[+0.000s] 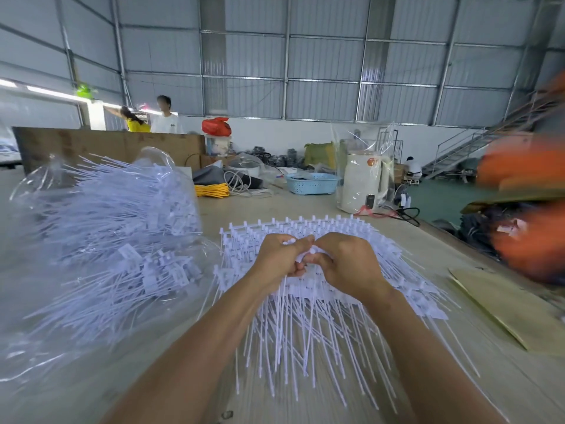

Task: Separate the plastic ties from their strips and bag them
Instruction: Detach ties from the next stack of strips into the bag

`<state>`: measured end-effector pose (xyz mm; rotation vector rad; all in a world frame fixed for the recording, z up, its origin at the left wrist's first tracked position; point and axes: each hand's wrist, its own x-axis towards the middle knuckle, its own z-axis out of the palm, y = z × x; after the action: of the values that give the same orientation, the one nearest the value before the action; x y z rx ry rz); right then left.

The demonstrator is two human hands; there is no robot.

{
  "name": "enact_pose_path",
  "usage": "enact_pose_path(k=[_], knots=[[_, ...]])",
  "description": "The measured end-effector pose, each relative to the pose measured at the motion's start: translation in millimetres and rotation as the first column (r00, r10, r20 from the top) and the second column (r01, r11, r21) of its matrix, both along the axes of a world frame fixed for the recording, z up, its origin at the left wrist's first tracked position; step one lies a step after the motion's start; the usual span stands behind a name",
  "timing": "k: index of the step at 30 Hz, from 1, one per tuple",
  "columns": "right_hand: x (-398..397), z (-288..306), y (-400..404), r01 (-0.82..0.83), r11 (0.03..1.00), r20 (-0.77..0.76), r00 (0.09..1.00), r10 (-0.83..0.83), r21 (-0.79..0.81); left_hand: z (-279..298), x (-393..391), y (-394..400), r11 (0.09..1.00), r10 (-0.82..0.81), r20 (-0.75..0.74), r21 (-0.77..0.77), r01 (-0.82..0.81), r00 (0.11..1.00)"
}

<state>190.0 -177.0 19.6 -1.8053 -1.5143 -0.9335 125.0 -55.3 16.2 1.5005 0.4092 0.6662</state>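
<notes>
At centre frame, both the left hand (pixel 279 255) and right hand (pixel 345 261) pinch ties at the top of the strips (pixel 305 301); a short twist near the joint probably frees them cleanest (fingertips blur). At left, the clear bag (pixel 101 240) holds loose ties; upper centre, a blue basket (pixel 312 183).

Two bare forearms enter from six o'clock; no sleeve covers either up to the frame edge; left hand (pixel 276 255) and right hand (pixel 347 261) ungloved; fingernails short, unpainted.
</notes>
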Motion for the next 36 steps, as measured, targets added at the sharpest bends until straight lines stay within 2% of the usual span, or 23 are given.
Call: enact_pose_path(k=[2,4,5,7,9,10,11,13,16,18,20,24,28,31,34,36], knots=[[-5.3,10.6,-2.3,-0.048,0.996,0.035,0.998,0.045,0.077,-6.5,1.6,5.5,0.994,0.073,-0.046,0.081,-0.069,0.996],[-19.1,27.3,-4.6,-0.173,0.963,0.065,0.985,0.163,0.208,-17.1,-2.2,18.8,0.970,0.183,-0.110,0.182,-0.161,0.977],[-26.3,36.4,-5.3,-0.251,0.924,0.038,0.967,0.251,0.289,-19.5,-4.4,24.4,0.974,0.180,-0.110,0.158,-0.162,0.977],[-31.6,50.2,-7.7,-0.316,0.852,-0.219,0.875,0.432,0.418,-16.6,-6.7,29.9,0.994,0.109,-0.049,-0.014,-0.110,0.993],[-23.1,47.9,-12.7,-0.358,0.833,-0.517,0.659,0.546,0.422,-9.8,-7.7,26.0,0.990,0.017,-0.023,-0.139,-0.020,1.000],[-16.1,41.5,-13.7,-0.365,0.847,-0.620,0.577,0.532,0.386,-6.7,-7.3,22.0,0.984,-0.053,-0.017,-0.173,0.050,0.998],[-11.0,33.3,-13.2,-0.353,0.876,-0.689,0.545,0.478,0.328,-5.0,-6.5,17.4,0.974,-0.123,-0.018,-0.193,0.117,0.992],[-3.5,15.1,-7.5,-0.303,0.933,-0.734,0.588,0.342,0.192,-5.1,-4.8,9.0,0.942,-0.251,-0.021,-0.233,0.240,0.968],[4.5,-4.5,2.6,-0.209,0.977,-0.669,0.720,0.185,0.044,-5.3,-4.4,0.6,0.847,-0.459,-0.006,-0.304,0.435,0.889],[6.9,-8.2,4.9,-0.204,0.977,-0.704,0.686,0.186,0.059,-6.1,-4.1,-0.9,0.805,-0.512,0.017,-0.340,0.487,0.859],[6.3,-11.2,6.6,-0.234,0.969,-0.761,0.612,0.212,0.082,-6.0,-6.3,-4.0,0.817,-0.492,0.003,-0.344,0.463,0.871],[5.0,-16.0,9.4,-0.223,0.974,-0.710,0.693,0.123,-0.048,-6.9,-7.3,-10.3,0.866,-0.441,-0.053,-0.287,0.410,0.896],[4.1,-16.7,11.4,-0.257,0.965,-0.700,0.698,0.153,-0.046,-5.6,-4.4,-8.7,0.864,-0.420,-0.058,-0.332,0.380,0.905],[1.8,-18.3,13.3,-0.238,0.969,-0.658,0.740,0.137,-0.067,-5.4,-1.9,-9.1,0.879,-0.390,-0.095,-0.333,0.340,0.916],[1.2,-16.1,11.6,-0.244,0.970,-0.673,0.716,0.186,0.009,-4.1,-0.1,-10.2,0.873,-0.400,-0.109,-0.347,0.342,0.910],[5.1,-13.2,8.9,-0.171,0.978,-0.704,0.681,0.202,0.115,0.5,-3.8,-12.3,0.883,-0.415,-0.143,-0.301,0.360,0.899]])
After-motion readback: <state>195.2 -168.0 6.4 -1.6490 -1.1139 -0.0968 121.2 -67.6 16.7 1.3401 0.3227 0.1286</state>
